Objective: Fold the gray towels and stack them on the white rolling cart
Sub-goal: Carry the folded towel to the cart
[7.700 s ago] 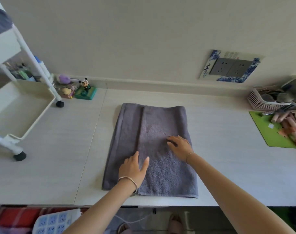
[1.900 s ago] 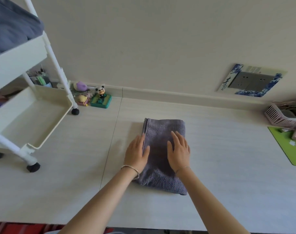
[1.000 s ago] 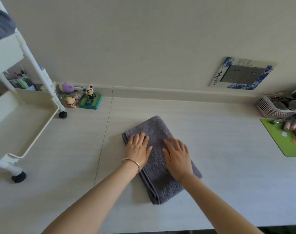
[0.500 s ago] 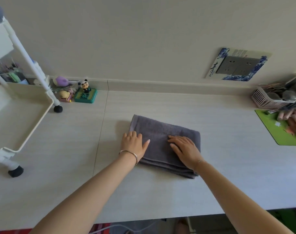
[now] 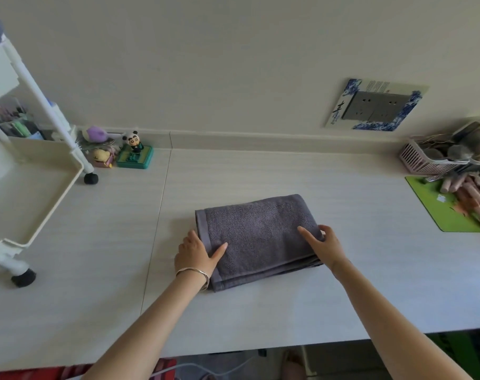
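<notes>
A folded gray terry towel (image 5: 260, 237) is lying mid-way along the pale wood-grain counter (image 5: 260, 174), with both hands gripping its ends.
The left hand (image 5: 195, 253) is pinching the left edge, thumb on top. The right hand (image 5: 323, 242) is curling round the right edge. The white rolling cart (image 5: 52, 207) is standing well apart on the left, and a small panda figurine (image 5: 133, 138) is sitting near its wheel.
</notes>
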